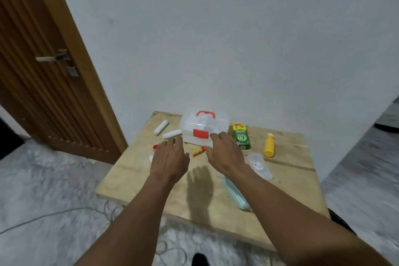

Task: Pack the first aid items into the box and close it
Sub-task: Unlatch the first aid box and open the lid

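- Plywood table (pixel 133 179) set against a bare white wall, with a wooden door (pixel 43 60) to the left.
- Two white bandage rolls (pixel 161 127) lie left of the box, unpacked.
- Left hand (pixel 170 157): fingers loosely spread, empty.
- First aid box (pixel 204 128) at far centre, lid down, red latch fastened; probably needs opening first.
- Right hand (pixel 224 153): relaxed, empty, just before the latch.
- Green carton (pixel 241 136) and yellow bottle (pixel 269 146) lie loose on the right.

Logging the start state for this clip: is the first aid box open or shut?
Shut. The clear lid sits down on the first aid box, and its red latch lies flat across the front seam.
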